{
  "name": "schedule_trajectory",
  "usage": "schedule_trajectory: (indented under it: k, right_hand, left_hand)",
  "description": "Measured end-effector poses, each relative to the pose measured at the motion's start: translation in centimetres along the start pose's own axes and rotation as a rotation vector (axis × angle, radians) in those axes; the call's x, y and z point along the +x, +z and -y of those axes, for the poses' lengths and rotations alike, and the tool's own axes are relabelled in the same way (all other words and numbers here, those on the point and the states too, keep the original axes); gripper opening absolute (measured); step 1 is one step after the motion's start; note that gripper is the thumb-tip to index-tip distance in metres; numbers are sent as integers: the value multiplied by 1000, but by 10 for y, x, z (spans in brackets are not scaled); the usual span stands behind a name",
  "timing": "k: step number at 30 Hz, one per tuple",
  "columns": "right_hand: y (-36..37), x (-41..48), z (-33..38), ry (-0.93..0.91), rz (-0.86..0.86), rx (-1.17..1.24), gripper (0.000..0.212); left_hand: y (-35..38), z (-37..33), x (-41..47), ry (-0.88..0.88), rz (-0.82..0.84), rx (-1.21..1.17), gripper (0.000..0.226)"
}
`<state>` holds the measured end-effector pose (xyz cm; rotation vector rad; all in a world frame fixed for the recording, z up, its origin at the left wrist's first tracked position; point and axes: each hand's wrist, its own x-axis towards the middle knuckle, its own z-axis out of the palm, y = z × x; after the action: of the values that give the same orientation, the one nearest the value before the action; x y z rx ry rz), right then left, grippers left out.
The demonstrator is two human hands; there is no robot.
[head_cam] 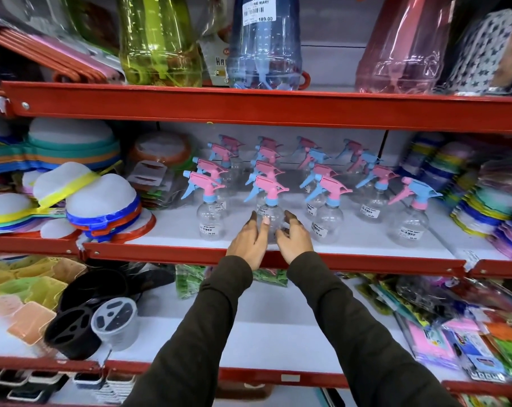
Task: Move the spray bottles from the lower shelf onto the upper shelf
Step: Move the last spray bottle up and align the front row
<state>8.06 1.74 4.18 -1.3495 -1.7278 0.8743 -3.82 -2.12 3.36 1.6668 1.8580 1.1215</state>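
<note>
Several clear spray bottles with pink and blue trigger heads stand in rows on the middle white shelf (172, 227). The front-centre spray bottle (271, 215) has a pink trigger and blue collar. My left hand (250, 243) presses its left side and my right hand (294, 240) its right side, cupping the round body between them. Other bottles stand close by, one to the left (209, 212) and one to the right (326, 214). The upper shelf (249, 105) has a red front rail and carries large coloured plastic jars.
Large green (158, 45), blue (265, 48) and pink (401, 54) jars fill the upper shelf. Stacked mesh covers (102, 201) sit left of the bottles, coloured stacks (481, 207) on the right. The shelf below holds black caddies (81, 324) and packaged goods.
</note>
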Motion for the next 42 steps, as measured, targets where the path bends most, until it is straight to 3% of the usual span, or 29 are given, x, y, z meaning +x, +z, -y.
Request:
schedule_trajectory:
  k: [5, 8, 10, 13, 17, 24, 27, 42]
  right_hand:
    - [-13, -13, -5, -86, -109, 82, 48]
    - [-29, -22, -10, -191, -213, 150, 39]
    - [-43, -25, -15, -233, -288, 180, 36]
    - [-64, -26, -27, -258, -387, 200, 31]
    - [-92, -18, -45, -202, -464, 177, 31]
    - [-122, 8, -56, -22, -167, 83, 44]
    - [-123, 11, -58, -17, -108, 96, 46]
    - [-125, 0, -66, -50, -170, 109, 46]
  left_hand:
    - [8, -3, -17, -31, -273, -64, 70]
    - [19, -10, -29, 87, -436, -142, 61]
    - [30, -19, -33, 174, -455, -172, 52]
    - [51, -36, -34, 235, -380, -251, 44]
    - [78, -57, -19, 161, -183, -203, 53]
    - [99, -73, 13, -56, 59, -56, 66]
    - [100, -76, 15, -52, 81, -32, 64]
    - [104, -83, -5, -34, -7, 88, 65]
